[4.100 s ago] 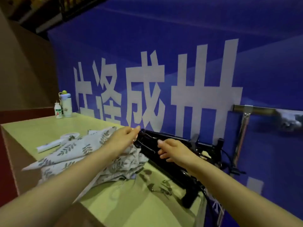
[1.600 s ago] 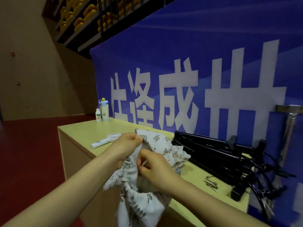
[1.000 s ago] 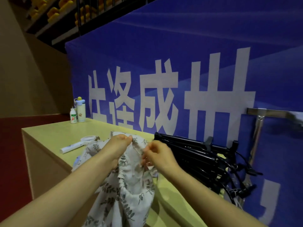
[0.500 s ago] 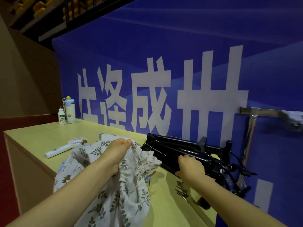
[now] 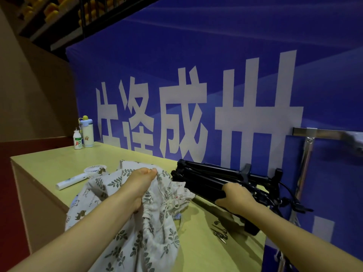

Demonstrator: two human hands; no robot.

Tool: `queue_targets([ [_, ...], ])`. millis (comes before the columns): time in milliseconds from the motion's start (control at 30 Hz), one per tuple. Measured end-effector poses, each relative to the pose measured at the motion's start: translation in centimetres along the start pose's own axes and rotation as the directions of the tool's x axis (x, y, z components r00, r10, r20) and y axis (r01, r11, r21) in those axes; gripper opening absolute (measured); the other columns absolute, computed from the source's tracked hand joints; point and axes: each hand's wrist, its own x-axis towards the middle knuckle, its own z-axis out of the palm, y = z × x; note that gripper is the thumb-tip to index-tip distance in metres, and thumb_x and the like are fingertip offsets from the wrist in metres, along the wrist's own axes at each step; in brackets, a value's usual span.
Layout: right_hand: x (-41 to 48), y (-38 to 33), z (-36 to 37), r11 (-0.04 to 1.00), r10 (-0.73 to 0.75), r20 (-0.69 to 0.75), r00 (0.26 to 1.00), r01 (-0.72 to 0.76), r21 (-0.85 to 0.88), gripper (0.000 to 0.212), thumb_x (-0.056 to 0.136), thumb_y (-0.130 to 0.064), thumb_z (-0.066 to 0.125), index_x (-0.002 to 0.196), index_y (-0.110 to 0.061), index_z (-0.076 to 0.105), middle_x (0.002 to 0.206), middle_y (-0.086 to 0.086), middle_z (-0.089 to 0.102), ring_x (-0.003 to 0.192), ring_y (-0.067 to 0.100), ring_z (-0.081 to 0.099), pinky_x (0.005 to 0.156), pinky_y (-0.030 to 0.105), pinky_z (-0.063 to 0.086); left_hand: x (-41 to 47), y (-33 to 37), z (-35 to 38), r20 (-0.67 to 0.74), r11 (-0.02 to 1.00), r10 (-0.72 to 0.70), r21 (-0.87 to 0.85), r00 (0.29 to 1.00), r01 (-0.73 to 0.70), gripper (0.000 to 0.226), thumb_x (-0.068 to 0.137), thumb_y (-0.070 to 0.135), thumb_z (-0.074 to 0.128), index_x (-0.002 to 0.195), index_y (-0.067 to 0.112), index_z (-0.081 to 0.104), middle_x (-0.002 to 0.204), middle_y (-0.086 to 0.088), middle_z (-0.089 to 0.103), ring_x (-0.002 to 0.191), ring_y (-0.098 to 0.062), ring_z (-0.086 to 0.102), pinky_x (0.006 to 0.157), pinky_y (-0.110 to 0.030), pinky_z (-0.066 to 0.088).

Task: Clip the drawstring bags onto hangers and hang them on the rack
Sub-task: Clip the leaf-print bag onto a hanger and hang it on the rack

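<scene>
The left hand (image 5: pixel 140 186) grips a leaf-print bag (image 5: pixel 151 238) by its gathered mouth. Its fingers (image 5: pixel 152 170) are bunched tight into the cloth at the top, and the puckered hem runs down under the palm. The rest of the bag hangs from that grip and spills over the near edge of the table (image 5: pixel 49 163). The cord (image 5: pixel 169 205) dangles loose just right of the wrist, between the two hands.

A second bag (image 5: pixel 82 212), with small animal figures, lies flat under and to the left of the first and is touched by neither hand.

The right hand (image 5: pixel 236 199) is closed on the black hangers (image 5: pixel 204 178), which lie stacked in a long bundle along the back of the table. Its fingers (image 5: pixel 227 189) curl over the near side of the stack and the thumb tucks beneath. The bundle is dark, so it is hard to say whether the hand holds one hanger or several. Bag and hangers are near but apart, the cloth's edge just short of the stack's left end.

The rack (image 5: pixel 324 132), a metal bar on an upright post, stands off the table's right end behind the hangers.

Small metal clips (image 5: pixel 220 233) lie on the table below the right wrist. A white fan (image 5: pixel 78 178) rests left of the bags, two bottles (image 5: pixel 83 136) stand at the far corner, and a blue banner (image 5: pixel 216 65) fills the back.
</scene>
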Motion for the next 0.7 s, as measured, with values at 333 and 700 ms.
queue_targets([
  [333, -0.2, -0.9, -3.2, 0.974, -0.019, 0.084, 0.996, -0.001, 0.227, 0.015, 0.082, -0.028, 0.069, 0.087, -0.015, 0.062, 0.073, -0.004, 0.057, 0.066, 0.008, 0.055, 0.055, 0.017, 0.041, 0.1, 0.2, 0.3, -0.035, 1.0, 0.002, 0.014, 0.999, -0.002, 0.021, 0.097, 0.028, 0.047, 0.086, 0.01, 0.048, 0.089, -0.01, 0.046, 0.084, -0.019, 0.043, 0.065, -0.026, 0.034],
  [700, -1.8, -3.9, -5.5, 0.949, -0.106, -0.109, 0.988, 0.133, 0.286, 0.026, 0.083, -0.031, 0.068, 0.101, -0.013, 0.065, 0.088, 0.004, 0.068, 0.079, 0.016, 0.066, 0.074, 0.029, 0.055, -0.4, 1.4, -1.5, -0.126, 0.999, -0.005, -0.047, 0.992, -0.001, 0.041, 0.098, 0.026, 0.045, 0.125, -0.005, 0.051, 0.131, -0.027, 0.053, 0.124, -0.039, 0.049, 0.105, -0.045, 0.038],
])
